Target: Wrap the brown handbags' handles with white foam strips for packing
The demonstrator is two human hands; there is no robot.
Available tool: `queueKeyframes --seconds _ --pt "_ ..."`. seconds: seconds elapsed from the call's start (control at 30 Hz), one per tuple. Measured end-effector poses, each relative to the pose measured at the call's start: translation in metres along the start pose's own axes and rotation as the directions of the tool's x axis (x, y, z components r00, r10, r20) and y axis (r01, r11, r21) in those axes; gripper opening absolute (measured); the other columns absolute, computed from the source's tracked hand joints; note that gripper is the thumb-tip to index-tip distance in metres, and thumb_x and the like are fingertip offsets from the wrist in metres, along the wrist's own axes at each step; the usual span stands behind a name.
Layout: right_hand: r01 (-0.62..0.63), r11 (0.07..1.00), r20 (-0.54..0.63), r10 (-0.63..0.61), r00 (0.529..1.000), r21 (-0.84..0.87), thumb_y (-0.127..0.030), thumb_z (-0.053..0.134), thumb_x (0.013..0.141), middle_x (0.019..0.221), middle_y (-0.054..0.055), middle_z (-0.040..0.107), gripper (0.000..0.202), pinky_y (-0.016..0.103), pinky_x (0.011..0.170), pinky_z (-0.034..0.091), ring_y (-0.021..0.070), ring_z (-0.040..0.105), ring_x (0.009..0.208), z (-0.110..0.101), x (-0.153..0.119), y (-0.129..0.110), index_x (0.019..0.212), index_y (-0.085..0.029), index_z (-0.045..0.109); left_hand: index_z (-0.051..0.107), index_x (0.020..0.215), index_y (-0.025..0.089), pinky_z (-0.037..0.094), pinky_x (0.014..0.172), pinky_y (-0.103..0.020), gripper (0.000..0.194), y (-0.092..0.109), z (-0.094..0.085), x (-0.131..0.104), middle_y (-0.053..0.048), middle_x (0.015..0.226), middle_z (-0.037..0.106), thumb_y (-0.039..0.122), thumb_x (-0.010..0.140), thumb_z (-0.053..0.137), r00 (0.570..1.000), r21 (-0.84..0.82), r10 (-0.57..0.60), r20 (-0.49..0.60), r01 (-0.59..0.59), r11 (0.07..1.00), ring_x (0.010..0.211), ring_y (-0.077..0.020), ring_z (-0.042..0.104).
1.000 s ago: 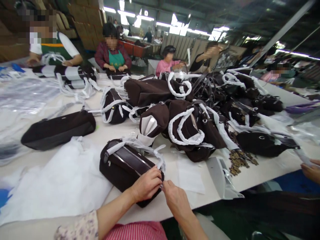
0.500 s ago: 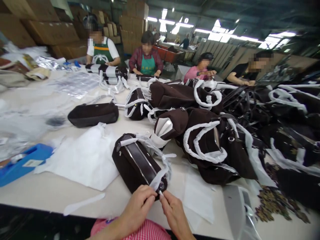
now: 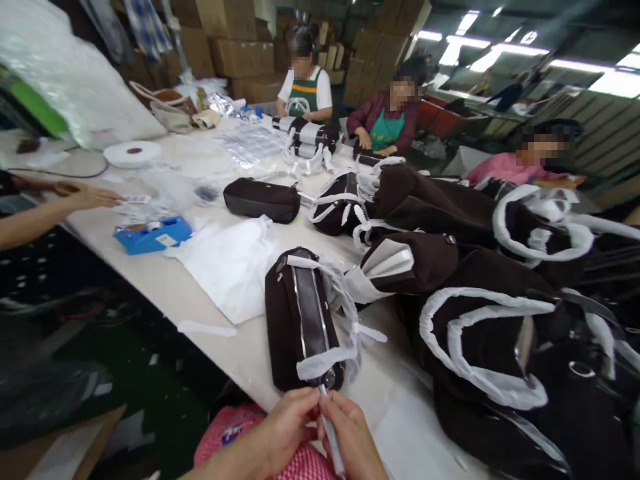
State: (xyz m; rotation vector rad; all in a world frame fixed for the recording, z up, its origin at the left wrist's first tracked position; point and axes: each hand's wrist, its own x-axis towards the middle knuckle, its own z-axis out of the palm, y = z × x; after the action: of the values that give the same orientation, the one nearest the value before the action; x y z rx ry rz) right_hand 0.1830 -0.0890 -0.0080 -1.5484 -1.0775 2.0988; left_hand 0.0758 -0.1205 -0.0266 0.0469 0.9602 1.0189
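Note:
A dark brown handbag (image 3: 285, 327) lies on the table in front of me, its zip side up. Its handles (image 3: 345, 287) are wrapped in white paper. At the bag's near end, my left hand (image 3: 295, 417) and my right hand (image 3: 347, 430) come together, fingertips pinched on a thin white strip (image 3: 330, 433) by the metal fitting. The strip runs down past my right fingers. Whether it is paper alone or wrapped around a strap, I cannot tell.
White sheets (image 3: 230, 267) and a blue tape dispenser (image 3: 153, 235) lie to the left. A dark bag (image 3: 263, 200) sits beyond, and a pile of dark bags (image 3: 500, 280) fills the right. A co-worker's hand (image 3: 95, 197) reaches in at left; several people work across the table.
My view has swung left, bringing the co-worker's arms and a white roll into sight. My hands have drawn closer together, and a longer white strip now shows under the right one.

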Motion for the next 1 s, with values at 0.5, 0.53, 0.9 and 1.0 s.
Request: queueKeyframes --seconds 0.5,0.53,0.9,1.0 --pt "0.115 0.942 0.325 -0.006 0.946 -0.317 -0.074 0.056 0.076 0.064 0.002 0.063 0.063 0.024 0.051 0.040 0.0139 0.054 0.057 -0.022 -0.002 -0.020 0.082 -0.014 0.072 0.054 0.064 0.016 0.038 0.046 -0.022 0.034 -0.006 0.013 -0.006 0.004 0.057 0.054 0.038 0.054 0.078 0.908 -0.047 0.191 -0.372 -0.224 0.973 0.051 -0.0107 0.050" --pt "0.101 0.941 0.317 0.007 0.948 -0.323 -0.074 0.056 0.075 0.070 0.005 0.067 0.064 0.025 0.053 0.042 0.0156 0.058 0.061 -0.036 -0.006 -0.025 0.085 -0.013 0.073 0.056 0.066 0.015 0.044 0.050 -0.024 0.031 -0.005 0.015 -0.008 0.001 0.061 0.059 0.036 0.057 0.077 0.915 -0.067 0.168 -0.368 -0.206 0.976 0.055 -0.0131 0.055" --pt "-0.129 0.956 -0.784 -0.133 0.606 -0.262 -0.067 0.067 0.056 0.093 0.014 0.075 0.058 0.035 0.070 0.054 0.0274 0.069 0.084 -0.333 -0.140 0.025 0.086 -0.018 0.071 0.051 0.064 0.013 0.018 0.031 -0.011 0.027 0.020 0.017 -0.012 0.005 0.054 0.046 0.015 0.089 0.059 0.971 -0.113 -0.032 -0.236 0.005 0.994 0.035 -0.0008 0.026" --pt "-0.309 0.875 -0.778 -0.114 0.617 -0.373 -0.066 0.056 0.058 0.063 0.007 0.067 0.044 0.034 0.059 0.047 0.0237 0.061 0.066 -0.349 -0.158 0.075 0.062 -0.022 0.064 0.046 0.060 0.015 0.016 0.033 -0.011 0.037 0.024 0.027 -0.016 0.007 0.051 0.039 0.012 0.097 0.045 0.955 -0.109 -0.078 -0.287 0.048 0.993 0.034 -0.0007 0.023"
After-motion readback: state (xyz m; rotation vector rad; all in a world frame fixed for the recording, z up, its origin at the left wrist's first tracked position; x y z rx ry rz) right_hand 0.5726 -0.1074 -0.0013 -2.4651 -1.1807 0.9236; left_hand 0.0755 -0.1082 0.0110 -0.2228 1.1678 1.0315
